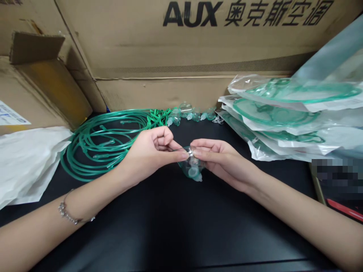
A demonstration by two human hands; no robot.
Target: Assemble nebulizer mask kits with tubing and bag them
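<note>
- The left hand and the right hand each have a narrow grip, thumb against fingers, holding the upper edge of a small, clear, green-tinted plastic mask from opposite sides.
- The mask is held above the middle of the black, smooth-topped desk, its pale round port and small spout pointing down toward the person.
- A small, shiny, silvery strip shows between the two thumbs; whether it is fully fixed to the mask cannot be told. If it is loose, uneven thumb pressure could make it slip or drop.
- Pressing too hard at that one edge could crease the thin, clear wall, since both grips meet there and the lower part appears unsupported.
- If one hand lets go early, the mask could swing or turn on the other's fingertips.
- The coiled, glossy green plastic tubing lies just beyond the left forearm; the thin, silvery chain bracelet on that wrist could snag it on a wide sweep.
- The layered pile of clear-and-white packets with green contents, on the right, leans unevenly, so a knock from the right arm could make it slide.
</note>
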